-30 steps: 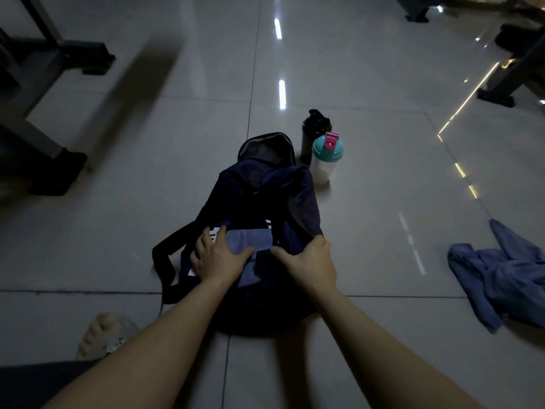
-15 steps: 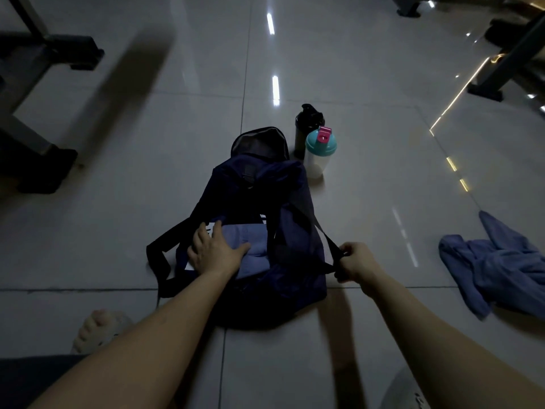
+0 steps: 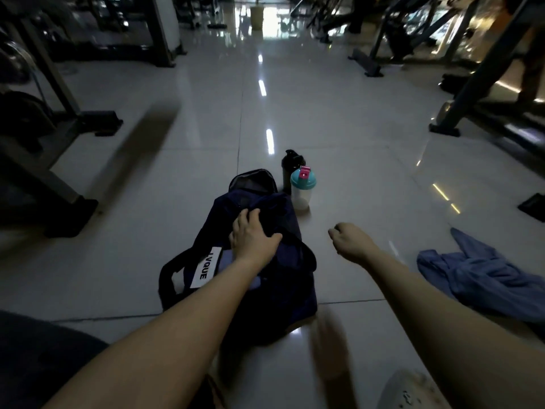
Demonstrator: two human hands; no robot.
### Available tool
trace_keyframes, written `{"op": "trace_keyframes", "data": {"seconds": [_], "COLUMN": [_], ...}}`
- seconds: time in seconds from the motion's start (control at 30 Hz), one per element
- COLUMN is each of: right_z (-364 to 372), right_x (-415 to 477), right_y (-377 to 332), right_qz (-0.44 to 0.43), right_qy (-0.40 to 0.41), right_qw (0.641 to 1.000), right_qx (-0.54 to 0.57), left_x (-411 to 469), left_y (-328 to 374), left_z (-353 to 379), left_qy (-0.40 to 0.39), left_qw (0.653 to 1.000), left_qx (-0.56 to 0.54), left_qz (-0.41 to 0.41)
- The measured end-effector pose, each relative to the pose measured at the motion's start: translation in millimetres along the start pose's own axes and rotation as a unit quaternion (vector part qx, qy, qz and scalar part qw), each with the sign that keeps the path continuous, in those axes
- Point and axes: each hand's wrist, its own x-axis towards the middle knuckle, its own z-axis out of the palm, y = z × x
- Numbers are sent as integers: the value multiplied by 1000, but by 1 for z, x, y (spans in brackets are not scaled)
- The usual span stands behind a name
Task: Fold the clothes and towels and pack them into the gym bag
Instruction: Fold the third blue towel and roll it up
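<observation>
A dark navy gym bag (image 3: 290, 262) lies on the tiled floor in front of me, with a white lettered label (image 3: 206, 268) on its left side and a black strap (image 3: 165, 280) looping out to the left. A sliver of light blue cloth (image 3: 225, 256) shows inside it, beside the label. My left hand (image 3: 253, 237) rests flat on the bag's top, fingers spread over the dark fabric. To the right of the bag, my right hand (image 3: 351, 240) hovers above the floor, loosely curled and holding nothing. A crumpled blue garment (image 3: 483, 278) lies on the floor at the right.
A shaker bottle with a teal lid (image 3: 302, 191) and a black bottle (image 3: 290, 166) stand just behind the bag. Gym machine frames stand at the left (image 3: 44, 143) and at the right (image 3: 472, 93). My foot (image 3: 413, 391) shows at the bottom right.
My right hand let go of the bag's strap and lifted away to the right. My left hand slid from the light blue cloth up onto the bag's top. The view tilted upward.
</observation>
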Motion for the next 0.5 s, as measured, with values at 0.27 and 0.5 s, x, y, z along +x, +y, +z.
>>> {"op": "trace_keyframes", "data": {"seconds": [0.27, 0.5], "right_z": [-87, -102], "right_x": [-33, -64], "right_y": [56, 204], "right_qz": [76, 207], "right_qy": [49, 29], "right_qw": [995, 976], "right_qx": [52, -56], "left_x": [-1, -16], "left_y": [142, 220], "left_z": [57, 153], "left_qy": [-97, -208], "left_qw": [983, 938], "left_qx": [-42, 48], "left_qz": [147, 271]}}
